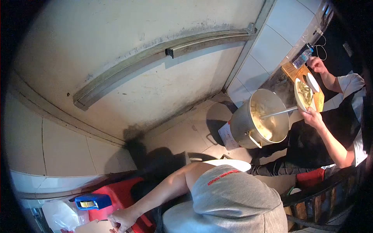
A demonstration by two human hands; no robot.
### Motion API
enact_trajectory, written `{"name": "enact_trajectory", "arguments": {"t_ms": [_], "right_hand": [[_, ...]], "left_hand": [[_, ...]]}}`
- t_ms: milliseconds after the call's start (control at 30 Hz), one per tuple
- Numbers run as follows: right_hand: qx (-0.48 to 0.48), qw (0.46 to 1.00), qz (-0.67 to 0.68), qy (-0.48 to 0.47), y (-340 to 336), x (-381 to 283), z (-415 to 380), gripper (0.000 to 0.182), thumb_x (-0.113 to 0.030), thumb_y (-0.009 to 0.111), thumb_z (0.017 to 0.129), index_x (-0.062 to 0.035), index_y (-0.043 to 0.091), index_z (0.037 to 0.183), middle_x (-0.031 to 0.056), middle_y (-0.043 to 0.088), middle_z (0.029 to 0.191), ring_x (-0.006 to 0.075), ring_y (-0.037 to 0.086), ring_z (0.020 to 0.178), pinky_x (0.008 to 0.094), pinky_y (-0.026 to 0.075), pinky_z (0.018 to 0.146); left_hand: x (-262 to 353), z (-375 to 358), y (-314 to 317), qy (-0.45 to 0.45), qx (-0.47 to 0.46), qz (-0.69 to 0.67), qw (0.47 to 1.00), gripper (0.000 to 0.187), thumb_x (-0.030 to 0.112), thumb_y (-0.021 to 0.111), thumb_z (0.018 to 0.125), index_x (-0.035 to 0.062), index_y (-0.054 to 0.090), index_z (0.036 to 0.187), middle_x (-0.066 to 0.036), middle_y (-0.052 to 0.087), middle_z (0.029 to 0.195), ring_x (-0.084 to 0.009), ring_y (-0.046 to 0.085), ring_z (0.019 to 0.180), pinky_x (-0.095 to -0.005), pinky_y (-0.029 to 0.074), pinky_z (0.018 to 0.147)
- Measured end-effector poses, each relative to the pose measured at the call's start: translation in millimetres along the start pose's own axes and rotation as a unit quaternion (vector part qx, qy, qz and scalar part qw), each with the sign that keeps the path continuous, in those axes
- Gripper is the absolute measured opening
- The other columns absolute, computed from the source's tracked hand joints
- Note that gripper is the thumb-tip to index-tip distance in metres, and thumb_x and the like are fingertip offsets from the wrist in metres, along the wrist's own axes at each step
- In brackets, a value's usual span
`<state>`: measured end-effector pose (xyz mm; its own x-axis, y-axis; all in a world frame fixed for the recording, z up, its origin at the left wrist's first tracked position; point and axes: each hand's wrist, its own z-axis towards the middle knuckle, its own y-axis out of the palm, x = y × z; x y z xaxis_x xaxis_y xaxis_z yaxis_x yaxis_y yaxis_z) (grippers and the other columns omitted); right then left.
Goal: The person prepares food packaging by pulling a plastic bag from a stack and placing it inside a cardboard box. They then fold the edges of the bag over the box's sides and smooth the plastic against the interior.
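My right hand [122, 220] is low at the left, at the end of a bare arm that comes out of a grey sleeve [241, 198] with red lettering. Its fingers are curled in beside a tan cardboard piece [93, 226]. What lies between them is cut off by the frame's lower edge. Just above the cardboard is a blue tape dispenser [93, 202] with a roll in it, against a red surface [120, 194]. A clear plastic bag [62, 214] lies farther left. My left hand does not show.
At right, a co-worker in a dark apron [326, 136] holds an oval plate of food [305, 95] near a large metal pot [241, 122] with a long handle in it. A bottle [301, 59] stands on a wooden board [319, 100]. Walls [136, 19] border the floor.
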<state>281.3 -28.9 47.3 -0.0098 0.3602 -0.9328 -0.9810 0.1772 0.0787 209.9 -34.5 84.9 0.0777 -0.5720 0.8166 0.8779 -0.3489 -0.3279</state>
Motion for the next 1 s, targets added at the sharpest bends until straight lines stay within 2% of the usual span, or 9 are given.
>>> {"name": "enact_trajectory", "arguments": {"t_ms": [300,367,433,467,567,667,767,1000], "right_hand": [[-0.051,0.996,-0.058,-0.033,11.9,2.8,-2.1,0.015,-0.014,0.066,0.067,0.0006,0.067,0.069,0.0097,0.066,0.063,0.0180,0.063,0.055,0.0327,0.049,0.053],[-0.115,0.992,0.001,0.049,-4.3,-25.3,-11.7,0.036,-0.045,0.070,0.076,-0.0098,0.073,0.082,0.0055,0.070,0.077,0.0150,0.068,0.073,0.0301,0.052,0.066],[-0.093,0.993,-0.065,0.028,-2.3,-30.5,-12.7,0.031,-0.039,0.069,0.079,-0.0074,0.072,0.080,0.0072,0.070,0.078,0.0161,0.067,0.069,0.0304,0.051,0.064],[-0.086,0.979,-0.173,0.058,-0.1,-33.8,-10.0,0.028,-0.033,0.068,0.081,-0.0057,0.071,0.077,0.0075,0.070,0.077,0.0170,0.066,0.068,0.0302,0.051,0.063],[-0.070,0.991,-0.103,0.039,0.5,-20.1,-10.7,0.031,-0.035,0.068,0.080,-0.0048,0.070,0.073,0.0089,0.069,0.075,0.0186,0.066,0.066,0.0317,0.050,0.060],[-0.102,0.983,0.087,0.123,3.8,-24.7,-15.6,0.036,-0.040,0.070,0.075,-0.0042,0.068,0.070,0.0105,0.068,0.070,0.0213,0.065,0.062,0.0344,0.049,0.057],[-0.087,0.980,-0.177,0.009,9.2,-0.9,-2.8,0.038,-0.041,0.071,0.073,-0.0043,0.065,0.066,0.0113,0.065,0.066,0.0224,0.062,0.057,0.0357,0.047,0.054],[-0.056,0.976,-0.212,0.014,13.0,-1.1,-4.1,0.038,-0.041,0.072,0.071,-0.0050,0.063,0.062,0.0106,0.062,0.059,0.0234,0.060,0.054,0.0360,0.045,0.052]], "left_hand": [[-4.8,-1.0,11.1,-0.071,-0.042,-0.117,0.990,0.028,0.020,0.054,0.089,0.0051,0.057,0.112,-0.016,0.059,0.111,-0.0289,0.055,0.107,-0.0448,0.039,0.095],[-5.3,-0.3,17.6,-0.096,-0.059,-0.145,0.983,0.028,0.019,0.054,0.089,0.0049,0.057,0.112,-0.016,0.059,0.112,-0.0288,0.055,0.107,-0.0447,0.039,0.095],[-6.4,0.6,20.5,-0.111,-0.070,-0.167,0.977,0.028,0.019,0.054,0.089,0.0047,0.057,0.112,-0.016,0.059,0.112,-0.0287,0.055,0.107,-0.0446,0.040,0.095],[-6.5,0.6,22.3,-0.119,-0.075,-0.176,0.974,0.028,0.019,0.054,0.089,0.0046,0.057,0.112,-0.016,0.059,0.112,-0.0287,0.055,0.107,-0.0445,0.040,0.095],[-7.8,0.1,26.9,-0.136,-0.091,-0.199,0.966,0.028,0.018,0.053,0.089,0.0043,0.056,0.113,-0.016,0.059,0.112,-0.0285,0.055,0.107,-0.0444,0.040,0.095],[-9.5,-0.5,28.6,-0.151,-0.102,-0.223,0.958,0.028,0.017,0.053,0.089,0.0040,0.056,0.113,-0.016,0.058,0.112,-0.0284,0.055,0.107,-0.0442,0.040,0.095],[-12.1,-1.7,29.7,-0.163,-0.109,-0.243,0.950,0.028,0.017,0.053,0.089,0.0036,0.056,0.113,-0.016,0.058,0.112,-0.0282,0.055,0.107,-0.0440,0.040,0.095],[-16.5,-2.2,29.6,-0.187,-0.116,-0.288,0.932,0.027,0.015,0.052,0.089,0.0029,0.055,0.113,-0.016,0.058,0.113,-0.0279,0.055,0.107,-0.0437,0.041,0.095]]}}
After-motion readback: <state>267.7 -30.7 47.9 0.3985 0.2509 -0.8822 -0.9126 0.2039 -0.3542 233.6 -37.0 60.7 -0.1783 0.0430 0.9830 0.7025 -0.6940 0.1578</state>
